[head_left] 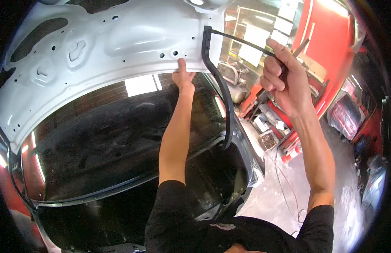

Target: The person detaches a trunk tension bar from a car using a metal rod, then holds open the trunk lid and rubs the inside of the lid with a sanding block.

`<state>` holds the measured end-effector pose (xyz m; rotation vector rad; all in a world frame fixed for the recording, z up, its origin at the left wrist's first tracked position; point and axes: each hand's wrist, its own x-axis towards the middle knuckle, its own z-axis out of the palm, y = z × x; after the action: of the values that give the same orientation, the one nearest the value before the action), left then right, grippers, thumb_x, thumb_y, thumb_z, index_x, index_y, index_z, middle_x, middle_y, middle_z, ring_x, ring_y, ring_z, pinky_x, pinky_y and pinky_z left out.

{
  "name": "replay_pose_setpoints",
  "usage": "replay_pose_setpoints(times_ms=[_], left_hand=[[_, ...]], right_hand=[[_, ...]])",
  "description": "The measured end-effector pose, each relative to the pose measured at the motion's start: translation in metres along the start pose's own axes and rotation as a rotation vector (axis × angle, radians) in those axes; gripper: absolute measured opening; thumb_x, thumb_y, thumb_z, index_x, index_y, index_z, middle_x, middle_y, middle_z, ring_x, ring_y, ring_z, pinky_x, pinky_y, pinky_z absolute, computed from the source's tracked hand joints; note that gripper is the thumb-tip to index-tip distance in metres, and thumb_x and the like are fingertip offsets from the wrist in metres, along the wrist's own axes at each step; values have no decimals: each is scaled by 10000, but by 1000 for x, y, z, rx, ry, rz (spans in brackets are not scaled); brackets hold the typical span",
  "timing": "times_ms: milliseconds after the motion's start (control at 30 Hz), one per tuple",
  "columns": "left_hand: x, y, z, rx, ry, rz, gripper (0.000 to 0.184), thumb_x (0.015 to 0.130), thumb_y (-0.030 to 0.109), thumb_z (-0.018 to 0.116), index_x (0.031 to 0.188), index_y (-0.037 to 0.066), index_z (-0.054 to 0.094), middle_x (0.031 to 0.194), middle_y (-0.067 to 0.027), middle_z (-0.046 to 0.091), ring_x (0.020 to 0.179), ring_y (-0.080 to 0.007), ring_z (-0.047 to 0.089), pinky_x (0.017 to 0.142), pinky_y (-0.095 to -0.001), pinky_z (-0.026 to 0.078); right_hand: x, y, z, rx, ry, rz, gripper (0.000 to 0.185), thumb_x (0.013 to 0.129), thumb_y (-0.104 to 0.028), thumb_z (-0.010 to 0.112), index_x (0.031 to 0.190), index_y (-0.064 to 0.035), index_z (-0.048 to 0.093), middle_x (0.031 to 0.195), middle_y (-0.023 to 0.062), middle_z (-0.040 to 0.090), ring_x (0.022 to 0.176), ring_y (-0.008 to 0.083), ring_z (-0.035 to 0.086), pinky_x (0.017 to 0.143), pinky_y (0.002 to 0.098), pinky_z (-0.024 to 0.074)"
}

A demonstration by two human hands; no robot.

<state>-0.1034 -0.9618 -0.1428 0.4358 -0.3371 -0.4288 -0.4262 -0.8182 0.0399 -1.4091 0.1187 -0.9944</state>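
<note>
Overhead, a light-grey car trunk lid [140, 33] is raised, its inner face with holes toward me. My left hand [184, 78] grips the lid's lower edge, thumb on the inner face and the other fingers mostly hidden behind it. A curved black hinge arm [220, 80] runs from the lid's right corner down to the car body. My right hand [286, 74] is closed around a ratchet wrench with a long dark extension bar [246, 41], index finger pointing up. The bar's far end meets the top of the hinge arm; any bolt there is too small to make out.
Below the lid lie the dark rear window [106, 143] and the trunk opening [98, 225]. To the right stand a red wall panel [332, 33], a shelf with a box of small parts [268, 140] and a red-and-white cylinder [291, 154]. A cable [284, 185] crosses the pale floor.
</note>
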Motion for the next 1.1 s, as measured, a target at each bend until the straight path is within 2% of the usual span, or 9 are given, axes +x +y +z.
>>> replay_pose_setpoints(times_ms=[133,567,600,700,767,833,867,1000,1100], left_hand=[[1,2,0,1,-15,-3,593,915,393,734,1214,-57,491,1197,-188,606,1043,-302,660,898,-525,591],[4,-1,-4,42,-48,0,695,932,445,692,1306,-89,453,1267,-212,580,1131,-360,624,981,-564,526],[1,1,-3,57,-53,-12,727,938,461,676,1332,-99,434,1293,-219,571,1181,-380,607,1014,-569,506],[-8,9,1,79,-54,-13,716,936,458,680,1328,-92,443,1285,-214,583,1173,-373,615,1012,-567,508],[2,-2,-1,30,-22,-36,669,917,422,719,1274,-76,451,1245,-204,584,1092,-326,634,963,-567,542],[8,-5,-7,15,9,-38,642,910,401,737,1243,-70,457,1229,-202,582,1053,-306,641,937,-571,558],[10,-7,-6,18,16,-33,637,912,398,736,1239,-73,458,1232,-205,581,1055,-310,640,935,-575,558],[7,-6,-5,10,-23,8,650,904,399,745,1229,-85,457,1230,-224,579,1042,-329,641,923,-586,559],[7,-4,-4,18,3,-14,665,900,404,749,1231,-98,464,1212,-227,589,1028,-344,652,933,-586,554]], right_hand=[[8,-6,-15,-110,91,-24,141,989,-122,472,1127,-96,487,658,-84,316,488,49,261,486,265,321],[8,-14,-34,-389,40,-34,108,939,-111,477,1037,-98,521,627,-74,370,451,58,286,406,271,288],[13,-16,-44,-839,-7,-129,222,941,-107,462,1139,-49,544,593,14,449,460,122,394,437,328,362],[19,-21,-50,-1496,-392,-390,344,916,-90,466,1240,-32,565,623,129,546,513,249,524,519,398,439],[23,-50,-37,-1723,-362,-527,444,848,-39,527,1289,-26,576,725,205,602,646,368,597,672,465,488],[32,-67,-34,-1883,-310,-677,463,819,-22,553,1280,-34,600,768,189,624,735,364,620,753,466,499],[40,-77,-43,-2196,-559,-918,525,796,-28,584,1321,-54,596,868,141,642,887,284,634,899,460,470],[27,-57,-56,-2457,-600,-1183,559,780,-72,616,1338,-86,601,921,85,639,952,222,625,998,434,434],[19,-43,-72,-2132,-381,-937,551,805,-29,596,1354,-76,589,899,91,625,906,252,643,964,403,472]])
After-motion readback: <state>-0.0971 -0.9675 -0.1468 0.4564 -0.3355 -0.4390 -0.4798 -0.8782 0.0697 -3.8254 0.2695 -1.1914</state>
